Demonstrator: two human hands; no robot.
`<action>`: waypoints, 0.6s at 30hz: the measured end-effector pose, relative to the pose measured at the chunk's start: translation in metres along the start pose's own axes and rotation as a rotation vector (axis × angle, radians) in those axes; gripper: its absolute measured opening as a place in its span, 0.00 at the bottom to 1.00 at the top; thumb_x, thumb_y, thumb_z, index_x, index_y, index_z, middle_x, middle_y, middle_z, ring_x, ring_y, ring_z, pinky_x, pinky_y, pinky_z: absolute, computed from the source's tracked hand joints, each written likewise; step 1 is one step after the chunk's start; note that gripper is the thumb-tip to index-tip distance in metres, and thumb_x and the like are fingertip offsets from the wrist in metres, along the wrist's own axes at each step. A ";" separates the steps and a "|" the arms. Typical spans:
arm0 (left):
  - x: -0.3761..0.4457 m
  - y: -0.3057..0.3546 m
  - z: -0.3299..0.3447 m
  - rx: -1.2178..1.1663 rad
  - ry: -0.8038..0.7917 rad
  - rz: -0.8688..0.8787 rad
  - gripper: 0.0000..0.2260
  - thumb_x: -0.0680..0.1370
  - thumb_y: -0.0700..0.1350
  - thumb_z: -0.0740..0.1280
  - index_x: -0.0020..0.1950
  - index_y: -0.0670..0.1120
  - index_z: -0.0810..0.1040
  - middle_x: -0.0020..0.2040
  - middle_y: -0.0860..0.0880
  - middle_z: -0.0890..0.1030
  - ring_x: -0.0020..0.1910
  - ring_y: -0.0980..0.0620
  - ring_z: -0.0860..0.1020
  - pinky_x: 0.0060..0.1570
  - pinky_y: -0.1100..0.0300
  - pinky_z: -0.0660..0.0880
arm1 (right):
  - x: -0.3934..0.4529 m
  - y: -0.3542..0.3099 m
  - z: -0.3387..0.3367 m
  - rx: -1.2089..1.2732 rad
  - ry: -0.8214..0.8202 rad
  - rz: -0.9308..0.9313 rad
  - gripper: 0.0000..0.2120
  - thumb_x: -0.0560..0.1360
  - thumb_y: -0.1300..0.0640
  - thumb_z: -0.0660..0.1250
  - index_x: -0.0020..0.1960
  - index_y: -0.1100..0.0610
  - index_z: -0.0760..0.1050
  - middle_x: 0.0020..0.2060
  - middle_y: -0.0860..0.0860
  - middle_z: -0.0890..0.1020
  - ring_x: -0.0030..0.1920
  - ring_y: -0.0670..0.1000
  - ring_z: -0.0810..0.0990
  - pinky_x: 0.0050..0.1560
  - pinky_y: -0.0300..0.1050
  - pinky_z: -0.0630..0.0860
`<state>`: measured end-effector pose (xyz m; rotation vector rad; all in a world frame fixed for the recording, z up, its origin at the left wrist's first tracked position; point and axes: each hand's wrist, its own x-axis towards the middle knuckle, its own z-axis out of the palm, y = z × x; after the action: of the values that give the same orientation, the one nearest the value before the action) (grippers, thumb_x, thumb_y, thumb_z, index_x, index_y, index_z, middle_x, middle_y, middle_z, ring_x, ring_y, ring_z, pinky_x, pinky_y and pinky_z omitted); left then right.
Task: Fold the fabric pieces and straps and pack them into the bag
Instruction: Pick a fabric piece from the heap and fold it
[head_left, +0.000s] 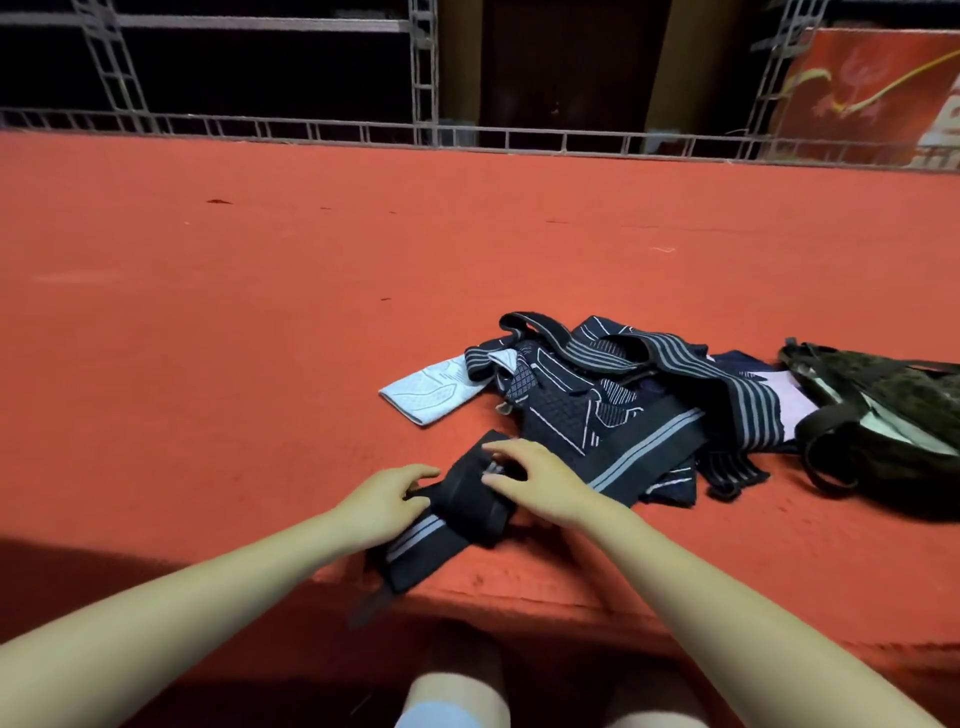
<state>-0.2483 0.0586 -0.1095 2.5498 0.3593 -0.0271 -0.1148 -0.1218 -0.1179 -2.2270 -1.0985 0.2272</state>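
Note:
A dark strap with grey stripes (423, 543) lies at the front edge of the red surface, partly folded over itself, one end hanging off the edge. My left hand (384, 501) pinches the fold from the left. My right hand (530, 475) rests on top of the fold with its fingers spread. Behind them sits a heap of dark patterned fabric pieces and striped straps (613, 400). A pale grey piece (431, 389) sticks out on the heap's left. A dark mottled bag (883, 421) lies open at the right, touching the heap.
The red carpeted platform (260, 312) stretches wide to the left and back. A metal truss rail (311, 130) runs along its far edge. A red banner (872, 93) stands at the back right. My knees show below the front edge.

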 end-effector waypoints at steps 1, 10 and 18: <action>0.000 -0.005 0.003 -0.037 0.001 -0.016 0.17 0.78 0.41 0.64 0.68 0.48 0.72 0.61 0.48 0.78 0.55 0.53 0.75 0.52 0.67 0.65 | -0.004 0.002 0.007 -0.002 -0.011 -0.001 0.22 0.75 0.50 0.67 0.67 0.52 0.72 0.62 0.50 0.76 0.64 0.50 0.70 0.67 0.44 0.64; 0.004 -0.021 0.012 -0.228 -0.003 -0.083 0.14 0.78 0.37 0.63 0.62 0.47 0.77 0.59 0.53 0.79 0.60 0.55 0.75 0.61 0.65 0.67 | 0.018 0.006 0.004 -0.178 0.067 0.115 0.32 0.71 0.40 0.68 0.72 0.50 0.65 0.69 0.50 0.67 0.72 0.51 0.59 0.72 0.49 0.59; 0.004 0.000 0.011 -0.306 0.144 -0.109 0.16 0.81 0.52 0.56 0.64 0.49 0.75 0.62 0.52 0.77 0.61 0.55 0.73 0.57 0.62 0.65 | 0.024 0.008 0.009 -0.058 0.136 0.262 0.26 0.74 0.47 0.68 0.69 0.51 0.69 0.64 0.51 0.75 0.65 0.51 0.73 0.63 0.44 0.68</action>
<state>-0.2440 0.0533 -0.1190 2.2336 0.5160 0.1601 -0.0982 -0.1031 -0.1271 -2.3975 -0.7494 0.1520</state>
